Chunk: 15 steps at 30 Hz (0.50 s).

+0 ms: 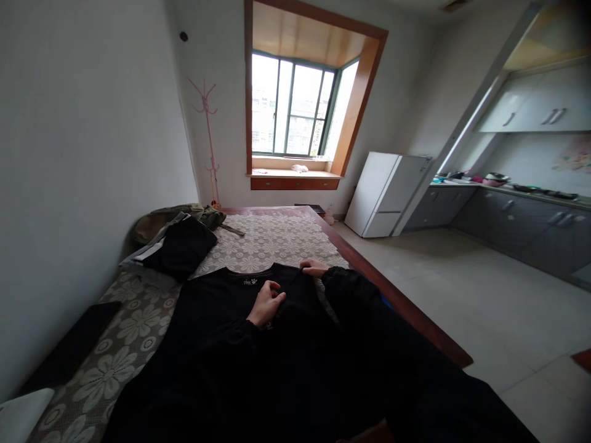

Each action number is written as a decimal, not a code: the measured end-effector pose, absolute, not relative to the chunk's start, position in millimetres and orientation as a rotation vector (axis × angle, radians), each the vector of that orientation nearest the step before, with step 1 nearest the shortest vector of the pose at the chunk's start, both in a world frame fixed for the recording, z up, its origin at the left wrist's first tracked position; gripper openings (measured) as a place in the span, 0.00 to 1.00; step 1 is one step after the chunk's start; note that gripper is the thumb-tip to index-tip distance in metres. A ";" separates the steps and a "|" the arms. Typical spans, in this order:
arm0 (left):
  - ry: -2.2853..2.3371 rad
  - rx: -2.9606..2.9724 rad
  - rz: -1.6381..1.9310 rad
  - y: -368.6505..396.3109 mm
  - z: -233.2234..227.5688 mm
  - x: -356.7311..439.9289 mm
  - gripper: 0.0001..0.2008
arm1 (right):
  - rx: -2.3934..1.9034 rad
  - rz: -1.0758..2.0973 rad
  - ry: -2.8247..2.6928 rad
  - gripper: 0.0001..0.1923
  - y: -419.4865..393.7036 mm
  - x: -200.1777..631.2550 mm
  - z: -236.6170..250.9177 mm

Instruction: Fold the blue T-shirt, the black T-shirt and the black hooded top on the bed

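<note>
The left hand is laid loosely curled, palm down, on the chest of a soft black shirt spread flat on the floral-patterned bed cover, while the shirt's right shoulder edge is pinched by the closed fingers of the right hand.
</note>
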<state>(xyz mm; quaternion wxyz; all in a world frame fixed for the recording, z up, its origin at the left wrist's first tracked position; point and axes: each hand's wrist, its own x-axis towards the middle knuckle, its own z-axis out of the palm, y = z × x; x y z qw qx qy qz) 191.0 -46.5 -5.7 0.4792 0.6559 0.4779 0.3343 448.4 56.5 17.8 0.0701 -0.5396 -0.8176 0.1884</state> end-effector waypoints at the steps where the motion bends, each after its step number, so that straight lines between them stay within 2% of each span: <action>1: 1.155 1.567 0.841 -48.0 -7.0 190.3 0.17 | -1.626 0.539 -2.475 0.09 57.0 446.7 16.3; 7: 1.185 1.470 1.080 -54.0 -0.7 187.4 0.10 | -1.608 0.384 -2.532 0.06 54.3 440.5 8.2; 10: 1.215 1.705 1.207 -62.5 13.4 182.7 0.10 | -1.586 0.346 -2.540 0.07 48.3 445.4 8.4; 12: 1.123 2.048 1.136 -74.6 24.5 183.2 0.10 | -1.577 0.327 -2.533 0.10 43.6 449.5 9.2; 15: 0.806 2.455 0.767 -100.7 36.1 196.7 0.09 | -1.580 0.305 -2.515 0.13 37.6 452.9 10.3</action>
